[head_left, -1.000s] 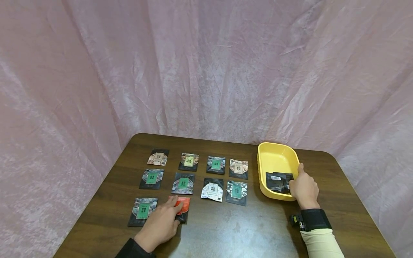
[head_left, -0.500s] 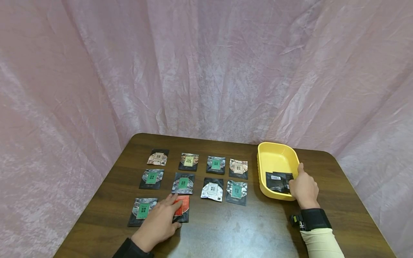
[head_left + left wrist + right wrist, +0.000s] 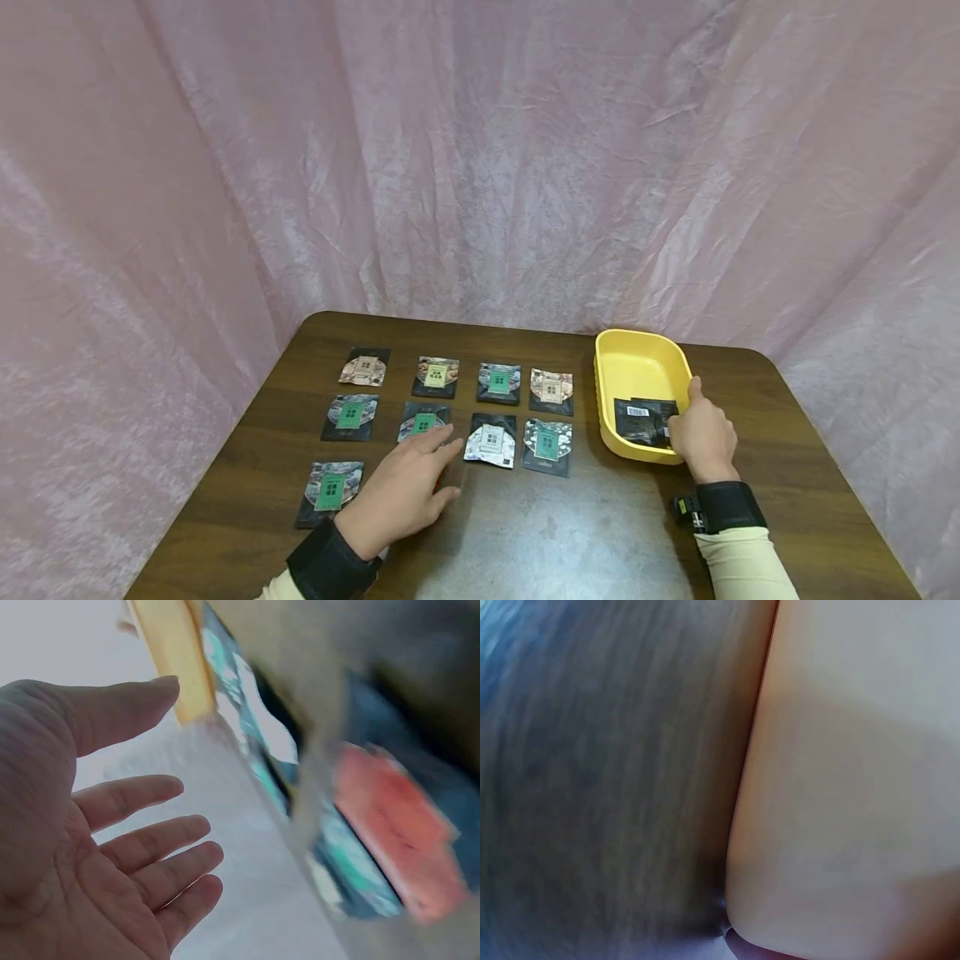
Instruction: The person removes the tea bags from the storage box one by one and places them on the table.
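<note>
My left hand [image 3: 405, 487] hovers over the front row of sachets, fingers spread and holding nothing. Beneath it in the head view, the sachet with a red label is hidden; the left wrist view shows this red-labelled sachet [image 3: 397, 832] lying apart from the hand. Left of the hand lies a sachet with a green label [image 3: 330, 493]; just beyond its fingertips is another green-labelled sachet [image 3: 423, 421], partly covered. My right hand [image 3: 703, 437] grips the near right rim of a yellow plastic basket [image 3: 641, 354]. Dark sachets [image 3: 636, 423] lie in the basket's near end.
Several more flat sachets lie in rows on the brown wooden table [image 3: 525, 533], including a white-labelled sachet [image 3: 491, 439] and a beige-labelled sachet [image 3: 551, 390] near the basket. A pink curtain [image 3: 480, 167] hangs right behind the table's far edge.
My left hand has let go of the red-labelled sachet, lifted, and shifted right, now covering it in the head view. My right hand stays at the basket's rim.
</note>
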### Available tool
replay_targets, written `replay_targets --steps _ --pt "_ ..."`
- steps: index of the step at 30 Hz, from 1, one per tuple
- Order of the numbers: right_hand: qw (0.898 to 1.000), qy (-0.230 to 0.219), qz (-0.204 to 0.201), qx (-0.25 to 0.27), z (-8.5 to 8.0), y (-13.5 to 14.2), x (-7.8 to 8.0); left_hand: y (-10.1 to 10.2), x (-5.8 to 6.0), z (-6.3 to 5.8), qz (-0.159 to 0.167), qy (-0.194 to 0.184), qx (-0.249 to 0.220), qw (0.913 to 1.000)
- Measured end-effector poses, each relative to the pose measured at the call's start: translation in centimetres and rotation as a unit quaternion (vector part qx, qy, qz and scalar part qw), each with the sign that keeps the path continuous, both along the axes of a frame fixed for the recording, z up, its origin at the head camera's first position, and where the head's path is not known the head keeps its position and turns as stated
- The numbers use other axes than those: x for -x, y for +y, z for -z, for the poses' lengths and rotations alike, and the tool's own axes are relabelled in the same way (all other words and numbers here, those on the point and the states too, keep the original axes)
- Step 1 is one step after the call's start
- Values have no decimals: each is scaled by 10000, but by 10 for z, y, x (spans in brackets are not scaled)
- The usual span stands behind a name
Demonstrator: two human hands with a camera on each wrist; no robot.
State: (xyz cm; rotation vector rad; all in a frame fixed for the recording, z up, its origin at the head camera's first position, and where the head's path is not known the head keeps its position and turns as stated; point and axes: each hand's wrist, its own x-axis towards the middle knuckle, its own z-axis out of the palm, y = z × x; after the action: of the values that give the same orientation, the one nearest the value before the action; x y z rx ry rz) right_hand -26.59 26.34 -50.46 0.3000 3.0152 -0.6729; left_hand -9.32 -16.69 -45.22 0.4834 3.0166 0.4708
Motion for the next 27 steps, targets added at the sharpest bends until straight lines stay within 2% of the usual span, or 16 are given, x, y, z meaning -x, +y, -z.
replay_targets --steps 4,8,14,17,21,27 --pt "10000 -44 -44 -16 0 -1 0 18 10 -13 456 161 205 9986" --pt "10000 -68 -28 -36 0 -1 1 40 23 -27 833 481 457 9943" --pt "9999 -69 -20 -82 -1 -1 0 85 46 -41 1314 738 453 9875" --pt "10000 -39 -32 -82 0 -2 0 108 55 -42 1523 782 390 9845" --pt "10000 11 -58 -45 0 -4 -1 134 63 -37 1763 860 409 9797" --pt "10000 17 -22 -90 -1 -1 0 169 82 -29 1938 999 625 9739"
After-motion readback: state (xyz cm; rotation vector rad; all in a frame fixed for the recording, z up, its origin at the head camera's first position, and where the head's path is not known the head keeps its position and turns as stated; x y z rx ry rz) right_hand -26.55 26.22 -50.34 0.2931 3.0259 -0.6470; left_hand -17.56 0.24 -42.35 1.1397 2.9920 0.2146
